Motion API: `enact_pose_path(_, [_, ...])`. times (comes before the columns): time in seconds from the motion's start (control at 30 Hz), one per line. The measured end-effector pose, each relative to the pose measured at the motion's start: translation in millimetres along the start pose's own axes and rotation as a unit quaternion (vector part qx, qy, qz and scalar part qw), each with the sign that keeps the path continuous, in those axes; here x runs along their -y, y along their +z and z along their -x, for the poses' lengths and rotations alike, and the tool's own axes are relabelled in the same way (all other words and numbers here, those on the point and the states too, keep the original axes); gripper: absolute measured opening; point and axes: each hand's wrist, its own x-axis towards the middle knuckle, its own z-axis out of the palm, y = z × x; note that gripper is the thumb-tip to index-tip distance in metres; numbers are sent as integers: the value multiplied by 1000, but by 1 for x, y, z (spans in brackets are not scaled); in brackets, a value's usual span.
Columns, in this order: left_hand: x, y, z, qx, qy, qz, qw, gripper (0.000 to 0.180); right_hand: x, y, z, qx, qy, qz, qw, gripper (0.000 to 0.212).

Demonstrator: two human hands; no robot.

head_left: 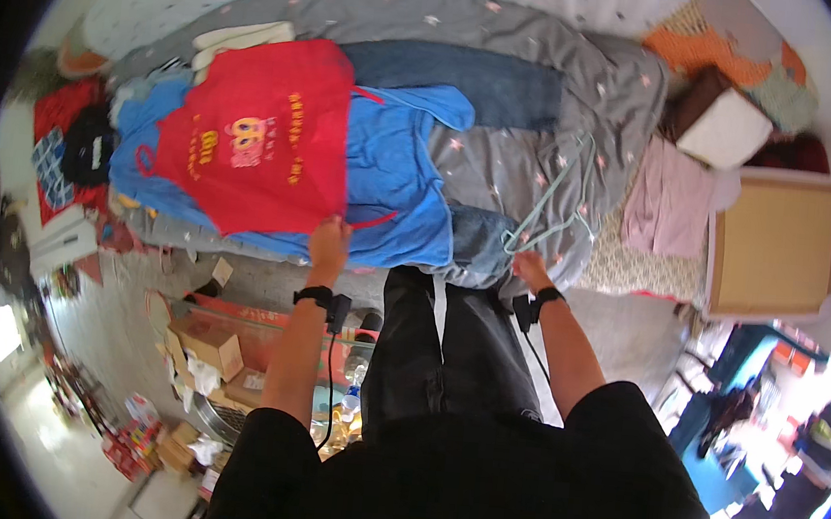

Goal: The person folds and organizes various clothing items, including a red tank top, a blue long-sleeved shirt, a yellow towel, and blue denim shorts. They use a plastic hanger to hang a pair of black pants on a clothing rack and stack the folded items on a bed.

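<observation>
A red apron (268,138) with yellow lettering and a cartoon figure lies spread over a blue garment (400,159) on the bed. My left hand (329,244) is closed on the apron's near right corner, beside one of its red ties. Further right, a pale green clothes hanger (544,197) lies on the grey star-patterned bedding (504,154). My right hand (531,271) is closed at the hanger's near end, and its fingertips are partly hidden. Dark blue jeans (491,78) stretch out beyond the blue garment, and another piece of denim (479,237) shows near the hanger.
On the right lie a folded pink cloth (671,198), a brown and white bundle (724,119) and a tan framed board (777,247). A black cap (87,150) is at the far left. Below the bed's left side stand cardboard boxes (208,345) and a glass-topped table (348,348).
</observation>
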Motion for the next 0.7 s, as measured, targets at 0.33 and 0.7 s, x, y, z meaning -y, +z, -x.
enact_pose_path(0.33, [-180,-61,73,108,303,231,918,22,165,118,95,306,63,-52,948,64])
enact_pose_path(0.7, [-123,-50,104,254,195,309,896,30,188,84,108,206,-56,108,971,41])
